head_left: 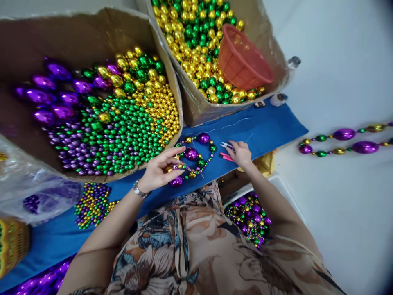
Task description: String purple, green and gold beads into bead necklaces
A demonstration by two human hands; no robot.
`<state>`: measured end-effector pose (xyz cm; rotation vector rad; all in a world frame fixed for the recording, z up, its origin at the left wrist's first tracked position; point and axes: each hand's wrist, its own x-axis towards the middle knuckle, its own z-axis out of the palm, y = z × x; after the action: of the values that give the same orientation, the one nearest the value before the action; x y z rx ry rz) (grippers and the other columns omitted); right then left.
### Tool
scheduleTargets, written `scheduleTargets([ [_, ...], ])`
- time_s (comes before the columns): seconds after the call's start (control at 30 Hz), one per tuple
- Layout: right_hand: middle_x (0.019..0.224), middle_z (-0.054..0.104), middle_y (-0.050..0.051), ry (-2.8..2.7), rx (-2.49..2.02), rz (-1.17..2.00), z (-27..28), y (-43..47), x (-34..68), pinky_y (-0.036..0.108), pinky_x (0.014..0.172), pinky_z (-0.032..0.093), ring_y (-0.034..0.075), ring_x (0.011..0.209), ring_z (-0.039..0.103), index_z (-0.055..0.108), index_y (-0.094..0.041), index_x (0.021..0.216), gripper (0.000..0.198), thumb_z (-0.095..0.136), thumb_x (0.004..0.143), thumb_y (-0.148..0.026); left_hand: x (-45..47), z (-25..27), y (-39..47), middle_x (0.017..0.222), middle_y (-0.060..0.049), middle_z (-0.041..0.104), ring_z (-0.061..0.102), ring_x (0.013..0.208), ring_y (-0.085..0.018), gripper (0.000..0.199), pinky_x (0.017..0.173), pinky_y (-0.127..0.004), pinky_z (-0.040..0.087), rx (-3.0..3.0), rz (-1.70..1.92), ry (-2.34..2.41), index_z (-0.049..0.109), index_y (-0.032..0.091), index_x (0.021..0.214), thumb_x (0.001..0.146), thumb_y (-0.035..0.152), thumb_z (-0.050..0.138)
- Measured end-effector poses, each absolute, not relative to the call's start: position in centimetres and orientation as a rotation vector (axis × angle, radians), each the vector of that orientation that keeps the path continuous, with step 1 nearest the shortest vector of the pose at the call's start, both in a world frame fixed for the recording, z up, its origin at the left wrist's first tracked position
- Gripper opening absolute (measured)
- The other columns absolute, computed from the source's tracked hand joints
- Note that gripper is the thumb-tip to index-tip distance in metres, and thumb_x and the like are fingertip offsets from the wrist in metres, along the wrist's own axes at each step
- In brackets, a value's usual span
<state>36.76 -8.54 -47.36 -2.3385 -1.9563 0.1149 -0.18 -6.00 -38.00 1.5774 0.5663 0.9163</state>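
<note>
My left hand (160, 167) is curled at the near end of a bead strand (211, 155), thumb and fingers around some of its beads. The strand, in purple, green and gold with a few large purple balls, lies looped on the blue cloth. A thin white thread (227, 125) runs from near it across the cloth. To the right, my right hand (241, 154) is closed on small scissors (226, 145), whose pale blades point left toward the strand. A pink tool (226, 157), perhaps a lighter or cutter, lies just beneath the blades; its right end is hidden by my hand.
Two cardboard boxes of loose beads (129, 123) (196, 57) stand behind the blue cloth (276, 119); an orange basket (242, 61) sits in the right box. Small bottles (278, 99) stand at the far edge. A white bin (284, 184) of beads is below. A finished-looking strand (344, 141) lies right.
</note>
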Motion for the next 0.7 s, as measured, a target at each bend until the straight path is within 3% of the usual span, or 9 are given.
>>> scheduleTargets([
  [0.23,0.113,0.064,0.013,-2.279,-2.146,0.279,-47.3,-11.4,37.3,0.038,0.087,0.048,0.026,0.102,0.058,0.064,-0.020,0.121,0.044,0.046,0.093,-0.049,0.3,-38.0,-5.6,0.139,-0.014,0.055,0.070,0.102,-0.020,0.066,0.073,-0.018,0.061,1.517,0.910,0.545,0.053,0.027,0.136,0.076,0.012,0.076],
  [0.4,0.100,0.064,0.011,-2.140,-1.846,0.568,-44.9,-10.8,34.9,0.038,0.088,0.048,0.024,0.096,0.060,0.063,-0.020,0.109,0.038,0.044,0.094,-0.049,0.9,-37.0,-5.2,0.140,-0.014,0.054,0.072,0.098,-0.021,0.064,0.069,-0.017,0.061,1.425,0.796,0.460,0.054,0.026,0.135,0.076,0.012,0.075],
  [0.57,0.091,0.065,0.003,-2.112,-1.402,1.083,-38.5,-9.2,29.2,0.026,0.066,0.045,0.014,0.074,0.059,0.053,-0.023,0.118,0.034,0.047,0.095,-0.047,1.5,-36.7,-4.9,0.144,-0.015,0.050,0.072,0.096,-0.020,0.065,0.075,-0.022,0.062,1.362,0.674,0.356,0.052,0.026,0.137,0.077,0.014,0.075],
  [0.7,0.084,0.065,0.002,-2.195,-1.158,1.113,-35.6,-7.7,25.4,0.024,0.062,0.040,0.012,0.069,0.055,0.060,-0.019,0.101,0.037,0.047,0.093,-0.053,1.5,-37.0,-5.0,0.150,-0.015,0.042,0.072,0.095,-0.019,0.071,0.080,-0.024,0.061,1.352,0.660,0.361,0.049,0.028,0.140,0.076,0.016,0.076],
])
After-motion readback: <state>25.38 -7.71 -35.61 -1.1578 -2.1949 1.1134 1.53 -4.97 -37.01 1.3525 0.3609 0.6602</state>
